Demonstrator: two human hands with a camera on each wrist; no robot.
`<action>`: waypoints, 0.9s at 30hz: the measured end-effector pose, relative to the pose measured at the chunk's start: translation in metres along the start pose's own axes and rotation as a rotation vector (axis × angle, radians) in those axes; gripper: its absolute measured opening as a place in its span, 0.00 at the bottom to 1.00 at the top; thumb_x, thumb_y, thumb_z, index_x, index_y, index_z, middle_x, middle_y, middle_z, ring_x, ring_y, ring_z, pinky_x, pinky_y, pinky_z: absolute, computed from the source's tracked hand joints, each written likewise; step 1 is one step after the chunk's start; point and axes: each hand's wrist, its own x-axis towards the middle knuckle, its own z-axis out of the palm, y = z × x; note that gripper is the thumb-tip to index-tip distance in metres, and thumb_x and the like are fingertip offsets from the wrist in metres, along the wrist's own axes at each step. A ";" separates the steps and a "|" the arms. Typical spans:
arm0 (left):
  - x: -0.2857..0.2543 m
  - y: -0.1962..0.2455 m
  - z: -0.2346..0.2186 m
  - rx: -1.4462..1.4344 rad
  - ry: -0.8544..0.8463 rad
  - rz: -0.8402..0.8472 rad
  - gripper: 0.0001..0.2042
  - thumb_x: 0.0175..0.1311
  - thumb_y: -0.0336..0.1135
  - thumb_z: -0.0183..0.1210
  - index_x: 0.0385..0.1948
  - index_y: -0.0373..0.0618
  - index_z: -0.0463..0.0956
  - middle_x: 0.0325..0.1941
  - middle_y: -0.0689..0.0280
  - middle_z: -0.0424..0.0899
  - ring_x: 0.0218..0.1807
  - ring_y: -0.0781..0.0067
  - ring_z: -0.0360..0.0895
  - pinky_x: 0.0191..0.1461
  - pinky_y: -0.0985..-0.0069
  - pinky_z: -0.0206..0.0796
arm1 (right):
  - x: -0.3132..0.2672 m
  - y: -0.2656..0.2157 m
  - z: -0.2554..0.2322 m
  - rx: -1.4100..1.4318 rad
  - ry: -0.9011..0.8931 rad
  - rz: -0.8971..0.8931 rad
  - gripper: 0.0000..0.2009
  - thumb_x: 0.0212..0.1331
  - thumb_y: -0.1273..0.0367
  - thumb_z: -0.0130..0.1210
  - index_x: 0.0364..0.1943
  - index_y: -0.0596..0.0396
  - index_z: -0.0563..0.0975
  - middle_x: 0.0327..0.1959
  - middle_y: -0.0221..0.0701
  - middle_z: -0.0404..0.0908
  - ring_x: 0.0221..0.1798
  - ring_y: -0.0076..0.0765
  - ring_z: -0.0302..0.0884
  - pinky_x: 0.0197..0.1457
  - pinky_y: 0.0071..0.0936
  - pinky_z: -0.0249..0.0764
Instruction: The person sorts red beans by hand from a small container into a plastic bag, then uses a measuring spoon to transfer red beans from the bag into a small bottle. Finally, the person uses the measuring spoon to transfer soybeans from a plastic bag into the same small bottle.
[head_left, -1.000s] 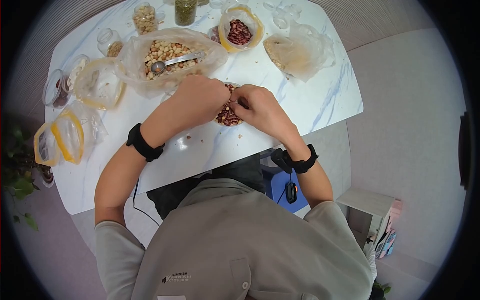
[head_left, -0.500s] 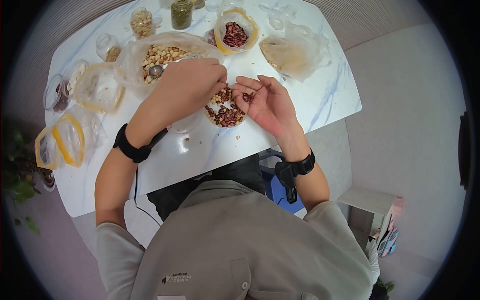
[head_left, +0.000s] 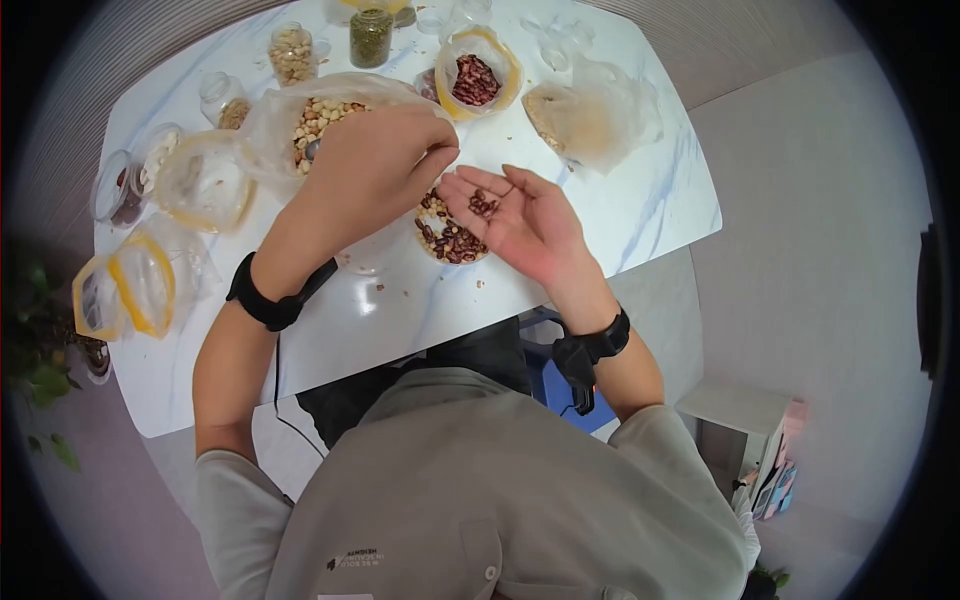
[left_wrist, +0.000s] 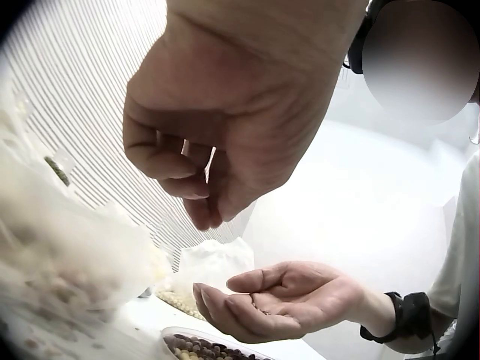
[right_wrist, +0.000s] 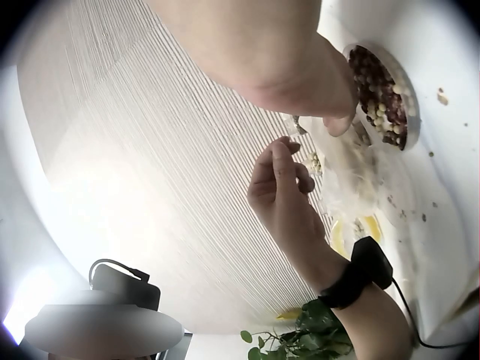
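My right hand [head_left: 525, 222] is palm up over a round container [head_left: 452, 250] of mixed red beans and pale round legumes. Several red beans [head_left: 484, 204] lie loose on its relaxed fingers. My left hand [head_left: 378, 155] hangs above and to the left, knuckles up, fingers curled. In the left wrist view its thumb and fingertips [left_wrist: 206, 222] meet; a small dark spot shows by them in the right wrist view, and I cannot tell whether it is a bean. Behind the left hand, a clear bag [head_left: 275, 110] of pale and brown nuts partly hides.
A bag of red beans [head_left: 475, 80] stands open at the back. Right of it lies a bag of pale legumes [head_left: 590, 115]. Jars [head_left: 292, 55] line the back and left; yellow-rimmed bags [head_left: 145, 285] lie at the left. Loose crumbs dot the white table [head_left: 640, 200] near its front edge.
Both hands were together over the container. My right hand has turned palm up, showing red beans on it, and my left hand has drawn back to the left with its fingers still curled.
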 end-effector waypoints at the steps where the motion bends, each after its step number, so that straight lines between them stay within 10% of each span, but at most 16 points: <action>1: -0.001 -0.003 0.000 0.030 0.003 0.003 0.05 0.68 0.34 0.63 0.36 0.45 0.84 0.33 0.61 0.85 0.35 0.55 0.81 0.38 0.64 0.71 | 0.004 -0.008 0.003 -0.010 -0.004 -0.026 0.27 0.82 0.62 0.31 0.65 0.81 0.63 0.65 0.60 0.70 0.69 0.61 0.71 0.79 0.53 0.68; 5: -0.001 0.001 -0.002 0.109 -0.091 -0.074 0.05 0.67 0.35 0.63 0.35 0.46 0.85 0.32 0.61 0.85 0.36 0.55 0.83 0.40 0.62 0.72 | 0.036 -0.047 0.041 -0.075 -0.141 -0.250 0.27 0.82 0.62 0.36 0.67 0.79 0.62 0.66 0.57 0.69 0.67 0.58 0.71 0.77 0.52 0.69; 11: -0.005 -0.007 0.002 0.086 -0.189 0.000 0.05 0.63 0.33 0.64 0.35 0.46 0.85 0.33 0.62 0.87 0.38 0.55 0.84 0.43 0.61 0.74 | 0.039 -0.047 0.052 -0.816 0.150 -0.747 0.25 0.78 0.65 0.48 0.71 0.70 0.63 0.67 0.48 0.69 0.67 0.50 0.74 0.69 0.47 0.76; 19: -0.016 -0.011 0.016 0.109 -0.409 0.061 0.08 0.57 0.31 0.68 0.38 0.46 0.86 0.37 0.61 0.87 0.45 0.54 0.84 0.49 0.59 0.75 | -0.012 -0.030 -0.012 -1.679 -0.068 -0.664 0.09 0.70 0.76 0.55 0.49 0.63 0.84 0.42 0.35 0.88 0.41 0.28 0.83 0.49 0.27 0.79; 27: -0.016 -0.007 0.030 0.138 -0.539 0.023 0.10 0.54 0.30 0.70 0.38 0.48 0.85 0.36 0.61 0.86 0.44 0.54 0.84 0.46 0.58 0.73 | -0.018 -0.012 -0.006 -2.230 -0.213 -0.693 0.12 0.59 0.78 0.62 0.47 0.62 0.83 0.42 0.41 0.81 0.45 0.51 0.81 0.52 0.43 0.79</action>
